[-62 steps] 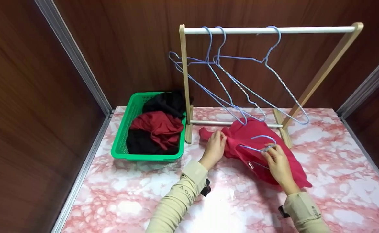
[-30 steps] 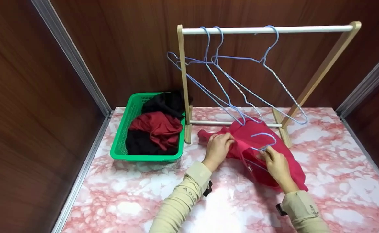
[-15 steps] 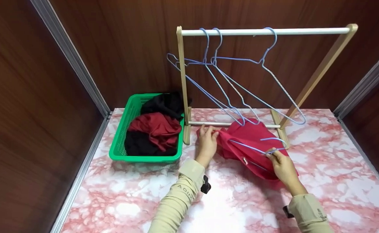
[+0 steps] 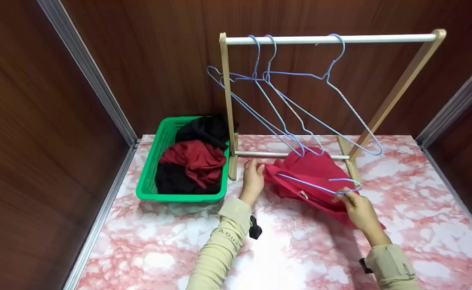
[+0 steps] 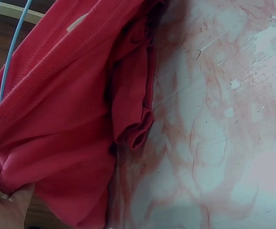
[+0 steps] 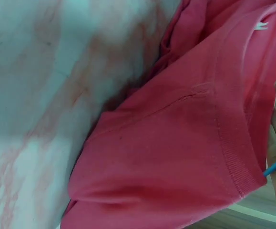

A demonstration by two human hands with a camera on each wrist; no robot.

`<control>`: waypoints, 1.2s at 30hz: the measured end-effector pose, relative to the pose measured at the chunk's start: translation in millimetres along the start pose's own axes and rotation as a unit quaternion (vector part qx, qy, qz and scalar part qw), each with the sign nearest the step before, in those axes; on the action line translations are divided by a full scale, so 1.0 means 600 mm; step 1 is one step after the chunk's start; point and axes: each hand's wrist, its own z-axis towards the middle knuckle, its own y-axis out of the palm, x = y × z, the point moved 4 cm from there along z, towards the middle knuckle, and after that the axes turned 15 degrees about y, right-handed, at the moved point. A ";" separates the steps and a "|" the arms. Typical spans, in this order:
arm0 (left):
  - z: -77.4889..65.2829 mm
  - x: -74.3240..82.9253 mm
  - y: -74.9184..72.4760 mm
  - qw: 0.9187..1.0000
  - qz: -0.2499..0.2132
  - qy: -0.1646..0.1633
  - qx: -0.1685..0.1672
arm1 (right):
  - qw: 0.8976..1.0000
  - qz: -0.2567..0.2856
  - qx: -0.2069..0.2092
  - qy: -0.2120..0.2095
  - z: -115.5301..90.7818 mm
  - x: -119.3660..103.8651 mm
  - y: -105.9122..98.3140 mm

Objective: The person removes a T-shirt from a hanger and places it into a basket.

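A red shirt (image 4: 312, 165) lies bunched below the rack, its ribbed neckline (image 6: 233, 138) visible in the right wrist view. One arm of a blue wire hanger (image 4: 306, 183) runs into the neck opening; that arm's tip is hidden by cloth. My left hand (image 4: 254, 181) pinches the shirt near its left shoulder, as the left wrist view shows with the thumb and a finger on the fabric. My right hand (image 4: 358, 209) grips the hanger just below its hook, which points left. A small white label (image 5: 76, 22) shows inside the collar.
A wooden rack with a white rail (image 4: 381, 39) stands behind, bearing three blue hangers (image 4: 300, 73). Left of it sits a green basket (image 4: 147, 177) with dark red (image 4: 193, 161) and black clothes (image 4: 175, 177). Wood-patterned panels (image 4: 171, 60) enclose the marbled tabletop (image 4: 147, 249).
The left hand has moved left, drawing the shirt's shoulder with it. My right hand has shifted right and slightly nearer with the hanger, whose left arm shows more above the neckline.
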 end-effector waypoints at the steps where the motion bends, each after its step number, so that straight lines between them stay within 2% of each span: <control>1: 0.000 -0.023 0.012 1.000 0.006 0.012 0.008 | 1.000 0.005 -0.003 0.001 0.000 0.002 0.000; 3: -0.001 -0.074 0.042 0.999 0.028 0.034 0.021 | 1.000 0.016 -0.006 0.006 0.001 0.005 -0.002; 6: -0.002 -0.169 0.095 0.996 0.061 0.057 0.043 | 1.000 0.017 -0.004 0.011 0.002 0.008 -0.004; 7: -0.001 -0.205 0.114 0.997 0.055 0.041 0.037 | 1.000 0.018 -0.004 0.011 0.002 0.009 -0.005; 10: -0.001 -0.274 0.151 0.999 0.039 0.002 0.035 | 1.000 0.027 -0.004 0.006 0.001 0.010 -0.006; 12: -0.002 -0.320 0.174 0.998 0.000 -0.054 0.020 | 0.999 0.036 -0.004 -0.004 0.002 0.010 -0.006; 14: -0.004 -0.385 0.210 0.994 -0.034 -0.100 0.023 | 0.999 0.047 -0.003 -0.014 0.003 0.010 -0.005; 16: -0.006 -0.463 0.255 0.987 -0.070 -0.146 0.020 | 0.998 0.055 -0.001 -0.017 0.004 0.010 -0.005; 17: -0.007 -0.513 0.284 0.983 -0.081 -0.163 0.017 | 0.998 0.058 -0.003 -0.014 0.004 0.012 -0.005; 18: -0.007 -0.577 0.323 0.980 -0.093 -0.176 0.017 | 0.998 0.063 -0.005 -0.011 0.005 0.013 -0.005; 20: -0.011 -0.617 0.348 0.970 -0.127 -0.205 0.018 | 0.998 0.051 -0.020 0.014 0.007 0.017 -0.004; 22: -0.013 -0.629 0.352 0.961 -0.157 -0.228 0.017 | 0.998 0.028 -0.041 0.040 0.009 0.027 -0.003; 23: -0.014 -0.621 0.345 0.955 -0.171 -0.240 0.020 | 0.997 0.015 -0.053 0.048 0.010 0.033 -0.001; 24: -0.015 -0.600 0.330 0.949 -0.187 -0.254 0.026 | 0.997 0.001 -0.061 0.055 0.010 0.040 -0.001; 25: -0.016 -0.562 0.304 0.944 -0.199 -0.263 0.032 | 0.995 -0.015 -0.071 0.064 0.010 0.048 0.000; 30: -0.015 -0.549 0.288 0.926 -0.243 -0.285 0.043 | 0.993 -0.010 -0.076 0.088 0.008 0.071 -0.004; 34: -0.014 -0.577 0.305 0.920 -0.252 -0.299 0.037 | 0.994 0.000 -0.048 0.099 0.011 0.062 -0.006; 36: -0.018 -0.586 0.308 0.914 -0.266 -0.304 0.041 | 0.994 -0.003 -0.034 0.101 0.014 0.054 -0.007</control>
